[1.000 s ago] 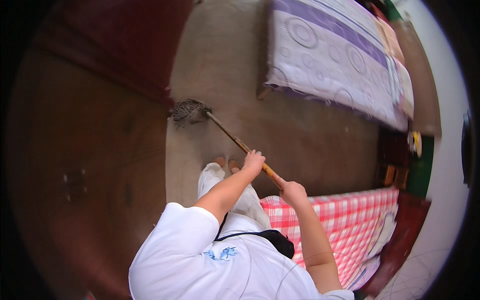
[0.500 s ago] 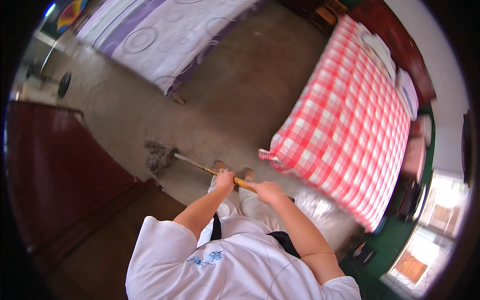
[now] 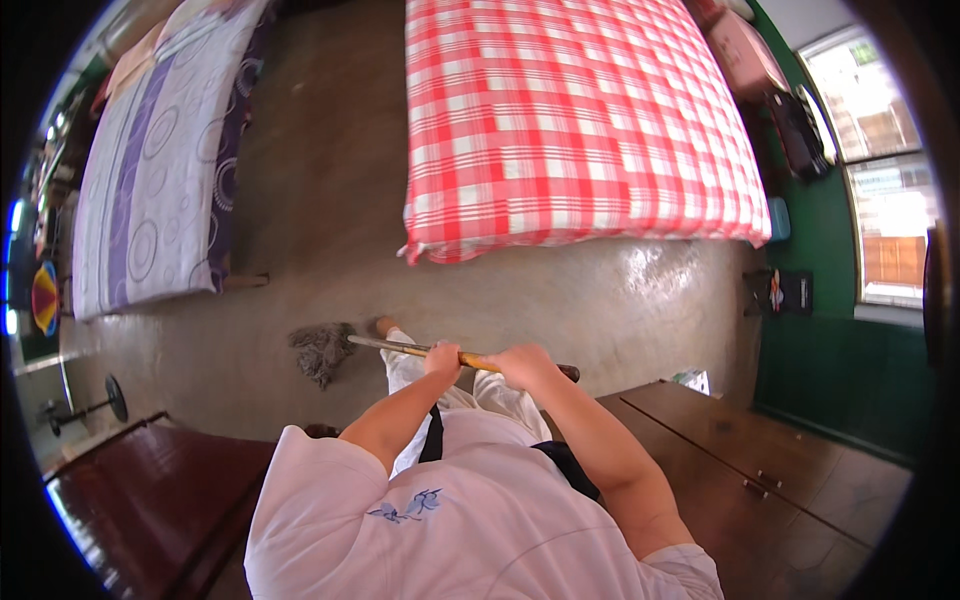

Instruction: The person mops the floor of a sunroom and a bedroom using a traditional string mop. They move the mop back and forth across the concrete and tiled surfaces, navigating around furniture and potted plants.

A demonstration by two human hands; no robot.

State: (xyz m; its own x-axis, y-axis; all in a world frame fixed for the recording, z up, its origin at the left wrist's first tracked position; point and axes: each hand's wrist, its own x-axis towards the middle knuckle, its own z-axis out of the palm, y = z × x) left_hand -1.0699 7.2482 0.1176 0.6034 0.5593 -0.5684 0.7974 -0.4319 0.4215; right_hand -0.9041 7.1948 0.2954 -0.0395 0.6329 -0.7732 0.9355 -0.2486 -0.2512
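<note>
I hold a mop by its wooden handle [image 3: 400,347] with both hands. My left hand [image 3: 442,360] grips the handle nearer the head, and my right hand [image 3: 524,366] grips it close to the dark end cap. The grey string mop head [image 3: 322,350] rests on the wet concrete floor [image 3: 620,300] to my left, just beside my foot. The handle lies nearly level across my front.
A bed with a red-and-white checked cover [image 3: 570,120] stands ahead. A second bed with a purple-and-white patterned cover [image 3: 160,170] lies at the left. Dark wooden furniture [image 3: 760,470] sits at my right and lower left. A fan stand [image 3: 95,405] stands far left. Green wall and window at right.
My view has swung round, so the checked bed now lies straight ahead and the purple bed at the left. The mop head stays on the floor at my left, both hands still on the handle.
</note>
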